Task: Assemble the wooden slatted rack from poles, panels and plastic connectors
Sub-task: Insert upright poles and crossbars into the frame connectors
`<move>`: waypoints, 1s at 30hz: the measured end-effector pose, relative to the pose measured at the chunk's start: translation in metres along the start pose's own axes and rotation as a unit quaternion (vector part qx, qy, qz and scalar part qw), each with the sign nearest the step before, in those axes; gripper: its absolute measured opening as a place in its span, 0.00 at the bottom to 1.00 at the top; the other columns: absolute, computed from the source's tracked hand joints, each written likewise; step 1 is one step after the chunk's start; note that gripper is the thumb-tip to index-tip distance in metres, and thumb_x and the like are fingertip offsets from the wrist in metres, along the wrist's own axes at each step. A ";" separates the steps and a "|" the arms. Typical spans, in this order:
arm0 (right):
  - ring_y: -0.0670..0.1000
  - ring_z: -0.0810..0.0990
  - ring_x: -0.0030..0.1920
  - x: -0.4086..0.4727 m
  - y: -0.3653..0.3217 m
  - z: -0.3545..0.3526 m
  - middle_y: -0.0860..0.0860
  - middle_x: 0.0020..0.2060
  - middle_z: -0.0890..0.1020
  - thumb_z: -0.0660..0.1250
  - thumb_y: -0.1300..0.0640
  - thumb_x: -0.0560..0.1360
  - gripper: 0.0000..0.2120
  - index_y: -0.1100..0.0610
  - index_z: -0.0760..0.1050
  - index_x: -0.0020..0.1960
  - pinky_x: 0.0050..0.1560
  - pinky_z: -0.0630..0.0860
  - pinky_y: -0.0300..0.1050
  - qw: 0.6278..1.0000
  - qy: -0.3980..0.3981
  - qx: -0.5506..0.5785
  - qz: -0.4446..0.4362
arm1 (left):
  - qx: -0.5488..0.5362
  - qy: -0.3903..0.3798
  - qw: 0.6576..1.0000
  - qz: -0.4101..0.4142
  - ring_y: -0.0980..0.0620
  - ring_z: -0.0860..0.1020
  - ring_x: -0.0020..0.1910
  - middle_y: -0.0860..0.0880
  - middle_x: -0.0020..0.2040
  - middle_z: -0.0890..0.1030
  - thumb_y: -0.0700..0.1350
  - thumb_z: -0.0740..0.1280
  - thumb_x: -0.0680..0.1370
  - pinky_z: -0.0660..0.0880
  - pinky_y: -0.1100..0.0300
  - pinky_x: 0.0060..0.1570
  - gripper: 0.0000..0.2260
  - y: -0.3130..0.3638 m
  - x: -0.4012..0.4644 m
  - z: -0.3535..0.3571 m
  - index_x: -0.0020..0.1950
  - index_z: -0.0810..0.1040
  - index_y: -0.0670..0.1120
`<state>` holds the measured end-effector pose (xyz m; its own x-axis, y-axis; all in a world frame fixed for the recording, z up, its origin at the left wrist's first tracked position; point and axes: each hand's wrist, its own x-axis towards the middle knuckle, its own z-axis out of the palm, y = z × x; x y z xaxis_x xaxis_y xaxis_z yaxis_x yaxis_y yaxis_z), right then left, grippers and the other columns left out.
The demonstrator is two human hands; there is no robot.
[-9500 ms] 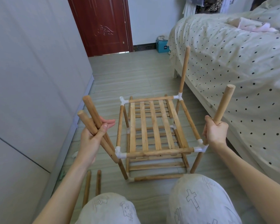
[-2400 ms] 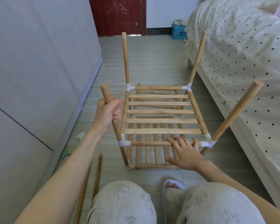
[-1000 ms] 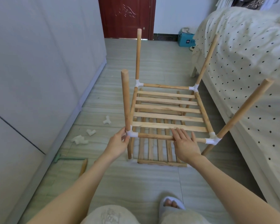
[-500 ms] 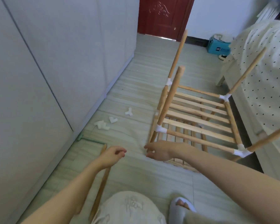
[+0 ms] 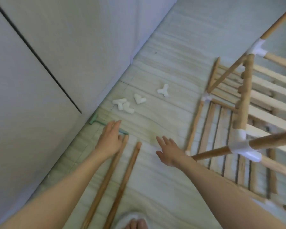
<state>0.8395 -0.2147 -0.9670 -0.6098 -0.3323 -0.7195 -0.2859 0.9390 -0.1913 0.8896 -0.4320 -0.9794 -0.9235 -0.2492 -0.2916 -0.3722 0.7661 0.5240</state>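
Your left hand (image 5: pixel 110 140) reaches low over the floor (image 5: pixel 155 187) with its fingers straight and together, holding nothing; it covers the far end of the left loose pole (image 5: pixel 104 180), though whether it actually touches the wood cannot be told through the blur. Just right of that pole lies a second loose pole (image 5: pixel 124 184), the two side by side and nearly parallel, running from near you toward the far left. Your right hand (image 5: pixel 168 152) hangs to the right of both poles, fingers spread and relaxed, empty, apart from everything.

Beyond your hands, four white plastic connectors (image 5: pixel 139 98) lie scattered on the floor close to the grey cabinet wall (image 5: pixel 48 55); two of them sit touching at the left of the group. A thin green tool (image 5: pixel 96 121) lies along the base of that wall, its right end passing under your left hand.

The partly built slatted rack (image 5: pixel 248 123) stands at the right, its poles joined by white corner connectors (image 5: pixel 241 144), with slatted panels at two levels. A slipper toe (image 5: pixel 135 222) shows at the near edge.
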 end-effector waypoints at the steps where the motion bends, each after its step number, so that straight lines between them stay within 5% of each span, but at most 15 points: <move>1: 0.56 0.41 0.76 0.011 0.002 0.002 0.51 0.76 0.40 0.50 0.49 0.82 0.29 0.50 0.38 0.77 0.74 0.50 0.56 1.000 0.004 0.000 0.007 | 0.024 0.011 1.000 0.008 0.43 0.55 0.74 0.40 0.75 0.57 0.38 0.59 0.77 0.57 0.53 0.71 0.27 0.001 0.015 0.000 0.76 0.56 0.42; 7: 0.56 0.33 0.75 0.045 0.003 0.010 0.50 0.74 0.31 0.54 0.45 0.80 0.34 0.46 0.36 0.76 0.73 0.47 0.60 1.000 -0.018 -0.015 0.007 | 0.224 0.025 0.972 0.065 0.43 0.46 0.76 0.46 0.78 0.46 0.37 0.60 0.76 0.53 0.51 0.70 0.33 0.004 0.079 0.005 0.77 0.48 0.49; 11: 0.55 0.32 0.74 0.043 0.008 0.017 0.49 0.74 0.30 0.56 0.44 0.79 0.36 0.46 0.36 0.76 0.73 0.44 0.58 1.000 -0.010 -0.003 -0.002 | 0.279 0.048 0.955 0.094 0.42 0.60 0.68 0.43 0.72 0.58 0.38 0.61 0.77 0.60 0.53 0.60 0.27 0.008 0.087 0.016 0.74 0.59 0.49; 16: 0.54 0.37 0.76 0.030 0.008 0.013 0.50 0.75 0.35 0.54 0.46 0.80 0.32 0.49 0.41 0.77 0.74 0.45 0.50 0.998 -0.047 0.034 -0.006 | 0.136 -0.001 0.984 0.115 0.42 0.73 0.52 0.43 0.56 0.69 0.39 0.62 0.78 0.70 0.50 0.45 0.12 0.007 0.065 0.026 0.61 0.73 0.43; 20: 0.52 0.51 0.76 -0.002 0.000 -0.001 0.51 0.77 0.48 0.53 0.46 0.81 0.29 0.53 0.47 0.77 0.72 0.53 0.46 0.990 -0.062 0.121 0.022 | -0.069 0.025 0.995 0.070 0.49 0.75 0.45 0.48 0.46 0.73 0.41 0.69 0.75 0.69 0.61 0.45 0.09 0.017 0.034 0.018 0.54 0.77 0.44; 23: 0.54 0.64 0.71 -0.041 -0.008 -0.025 0.53 0.74 0.62 0.52 0.47 0.81 0.26 0.55 0.54 0.76 0.68 0.61 0.45 0.983 -0.035 0.179 0.029 | -0.235 0.084 0.968 0.025 0.57 0.71 0.34 0.53 0.35 0.71 0.42 0.72 0.72 0.67 0.72 0.36 0.06 0.042 0.003 -0.009 0.44 0.77 0.50; 27: 0.51 0.78 0.54 -0.110 -0.023 -0.064 0.54 0.61 0.76 0.54 0.50 0.81 0.20 0.57 0.66 0.69 0.53 0.72 0.44 0.951 0.030 0.308 -0.010 | -0.371 0.079 0.924 0.043 0.48 0.72 0.34 0.45 0.34 0.73 0.43 0.70 0.75 0.69 0.57 0.36 0.04 0.085 -0.041 -0.065 0.43 0.77 0.50; 30: 0.48 0.79 0.45 -0.174 -0.036 -0.099 0.52 0.51 0.79 0.54 0.52 0.81 0.15 0.58 0.72 0.62 0.43 0.74 0.40 0.925 0.072 0.367 -0.059 | -0.402 0.093 0.907 0.086 0.51 0.71 0.32 0.45 0.34 0.74 0.43 0.69 0.76 0.69 0.59 0.34 0.02 0.125 -0.074 -0.118 0.47 0.78 0.46</move>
<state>0.8832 -0.1991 -0.7687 -0.7142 -0.3942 -0.5784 0.1911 0.6852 -0.7029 0.9007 -0.3876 -0.7977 -0.9462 -0.3198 -0.0491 -0.0993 0.1425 0.9848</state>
